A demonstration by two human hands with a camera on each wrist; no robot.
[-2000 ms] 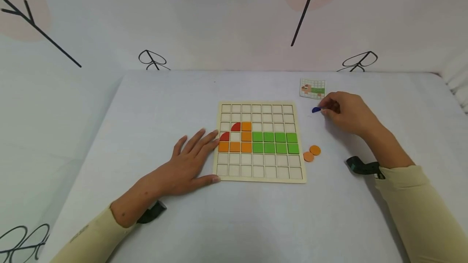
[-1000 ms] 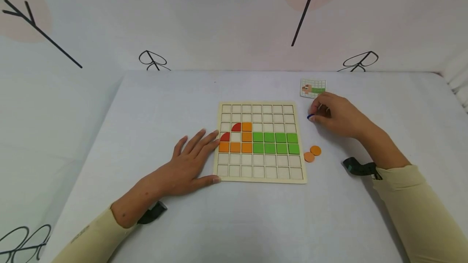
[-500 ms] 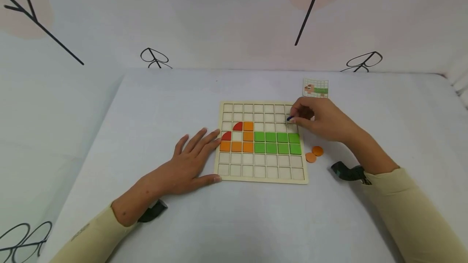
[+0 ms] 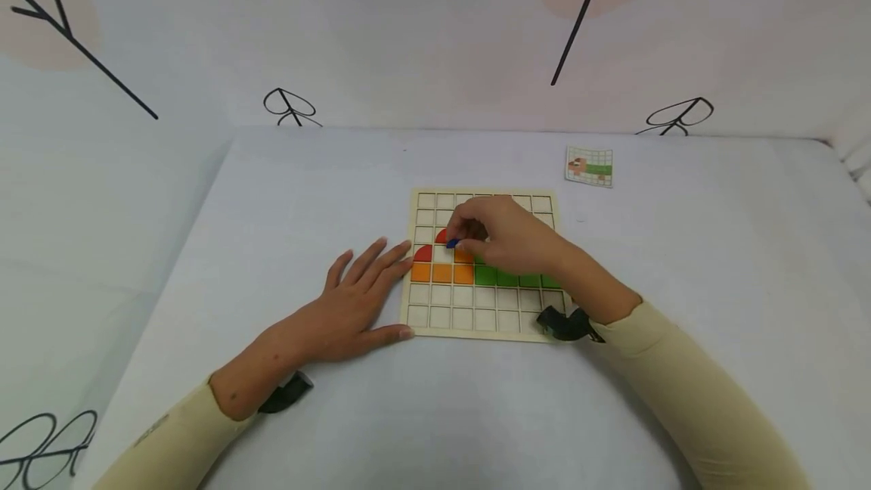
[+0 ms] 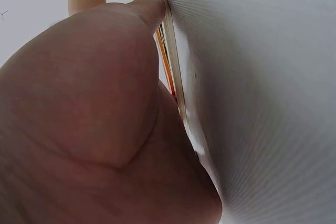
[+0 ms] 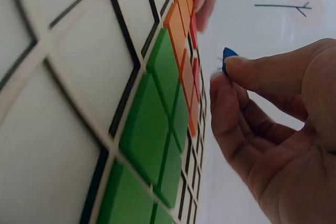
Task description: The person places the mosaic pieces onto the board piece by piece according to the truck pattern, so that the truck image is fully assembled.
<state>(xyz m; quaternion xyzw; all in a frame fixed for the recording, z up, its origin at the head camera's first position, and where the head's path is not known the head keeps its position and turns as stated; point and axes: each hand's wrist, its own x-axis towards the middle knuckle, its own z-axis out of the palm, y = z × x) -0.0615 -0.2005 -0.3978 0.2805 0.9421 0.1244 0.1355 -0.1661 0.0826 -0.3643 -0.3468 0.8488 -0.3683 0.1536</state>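
Observation:
My right hand pinches a small blue half-round tile between thumb and fingertips, above the cream grid board. In the right wrist view the blue tile sticks out of the fingertips, apart from the board. Below it in the head view is a bare cell between red quarter-round tiles and orange square tiles. Green square tiles are partly hidden under my right hand and forearm. My left hand lies flat with fingers spread, its fingertips and thumb touching the board's left edge.
A small picture card with a gridded orange and green figure lies behind the board to the right. White cloth covers the table. A patterned backdrop rises at its far edge. My right forearm hides the orange discs.
My right hand has carried the blue tile leftward from beside the picture card to over the board's red and orange tiles. The left hand stays put.

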